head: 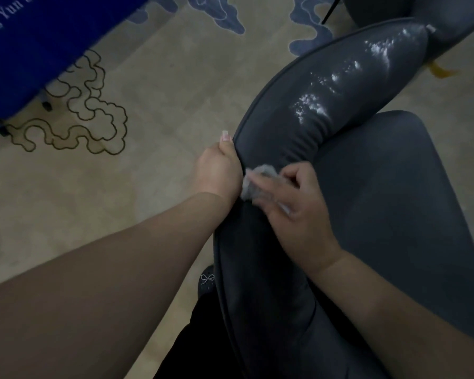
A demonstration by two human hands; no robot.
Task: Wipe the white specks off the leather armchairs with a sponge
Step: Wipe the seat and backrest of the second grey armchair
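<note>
Two bare hands on one dark armchair (298,138): left hand (219,170) gripping its edge, right hand (298,212) clutching one sponge (253,181).

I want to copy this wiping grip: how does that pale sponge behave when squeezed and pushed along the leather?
The sponge looks soft: it bunches unevenly under the right hand. Probably light, since fingertips alone hold it. The armchair shines wet further up, so it may slide easily there.

Dim, soft focus; glare on armchair (367,77); edges bowed, perhaps wide-angle distortion.
</note>
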